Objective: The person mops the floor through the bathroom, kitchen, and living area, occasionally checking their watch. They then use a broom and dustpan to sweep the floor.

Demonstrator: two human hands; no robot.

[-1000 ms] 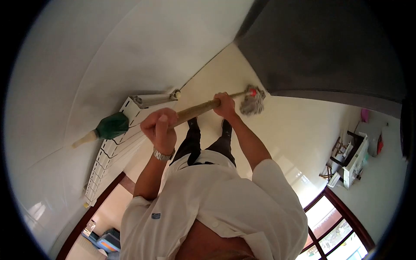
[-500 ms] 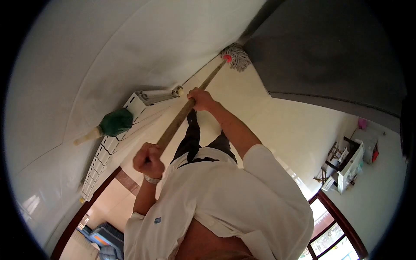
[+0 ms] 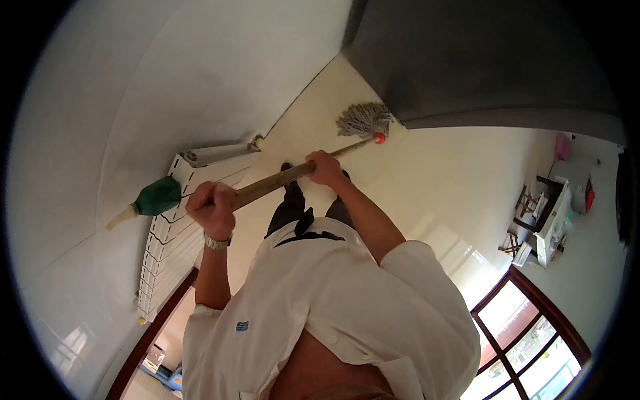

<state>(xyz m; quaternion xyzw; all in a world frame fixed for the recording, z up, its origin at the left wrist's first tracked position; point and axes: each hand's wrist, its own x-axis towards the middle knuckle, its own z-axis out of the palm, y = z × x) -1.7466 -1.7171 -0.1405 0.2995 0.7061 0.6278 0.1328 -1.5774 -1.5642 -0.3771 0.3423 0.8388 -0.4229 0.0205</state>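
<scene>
Gripping left hand (image 3: 211,205): clamped around the near end of the wooden handle (image 3: 270,187), fingers curled.
Right hand (image 3: 325,168): closed around the same handle, ahead of the left hand and apart from it.
Mop head (image 3: 365,120): beyond the right hand, grey strands fanned over the pale floor (image 3: 413,190), near the dark panel (image 3: 487,60).
Red collar (image 3: 379,138): at the handle's far end, past the right hand.
Watch (image 3: 217,243): on the wrist below the left hand.
Green object (image 3: 158,196): left of the left hand, beside the white radiator (image 3: 160,247).
</scene>
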